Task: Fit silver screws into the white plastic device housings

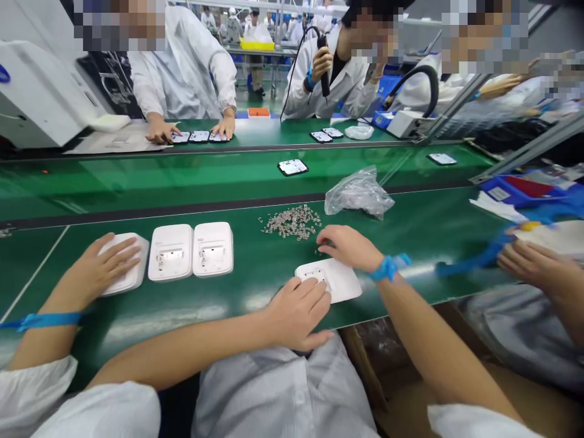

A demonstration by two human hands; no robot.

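Note:
A white plastic housing (349, 283) lies on the green work surface in front of me, a recess in its upper face. My left hand (298, 310) rests over its near left part, fingers laid across it and thumb apart. Above the housing's far edge is my right hand (349, 246), its fingers curled and thumb and fingertips close together. Whatever they pinch is too small to make out. Just beyond those fingertips spreads a pile of small metal pieces (294, 222), apparently clips. A blue band circles my right wrist.
Two more white housings (170, 252) stand to the left; a co-worker's hand (107, 264) covers another. A clear plastic bag (358, 191) lies behind the pile. Beyond runs a green belt (205, 176) carrying a dark-edged panel (292, 167). Another worker's hand (529, 264) is at right.

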